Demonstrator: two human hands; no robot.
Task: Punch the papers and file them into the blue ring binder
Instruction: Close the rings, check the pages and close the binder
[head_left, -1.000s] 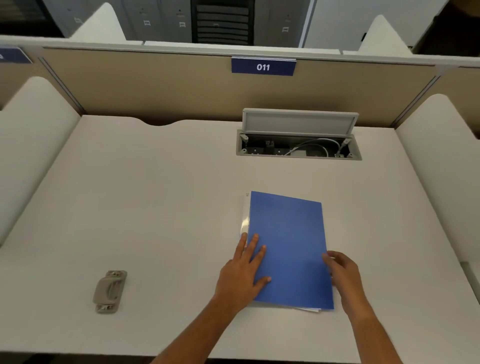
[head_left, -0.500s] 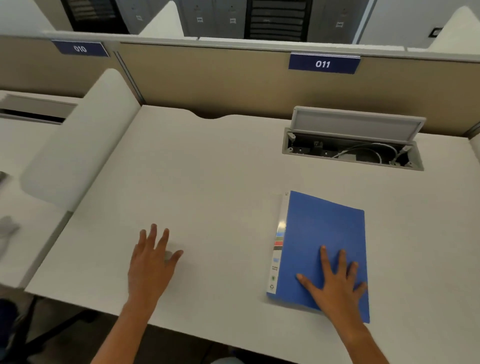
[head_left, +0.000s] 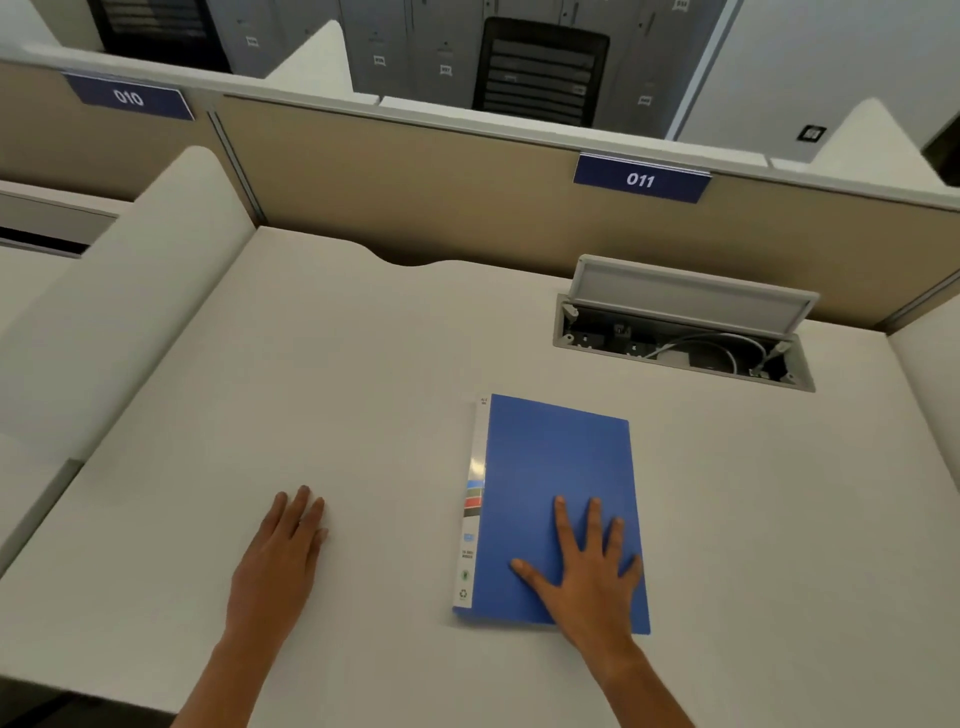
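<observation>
The blue ring binder (head_left: 556, 462) lies closed on the white desk (head_left: 337, 395), right of centre, with its white labelled spine (head_left: 475, 499) facing left. My right hand (head_left: 587, 577) rests flat on the near end of its cover, fingers spread. My left hand (head_left: 283, 556) lies flat on the desk well to the left of the binder, fingers straight and together. No hole punch and no loose papers are in sight; whether anything sits under my left hand I cannot tell.
An open cable hatch (head_left: 685, 348) with its lid raised sits in the desk behind the binder. A beige divider panel (head_left: 415, 192) closes the back. A white rounded side partition (head_left: 130, 312) borders the left edge, and another desk lies beyond it.
My left hand came off the binder and moved left onto the desk where the grey hole punch lay. My right hand moved from the binder's edge onto its cover. The view swung left.
</observation>
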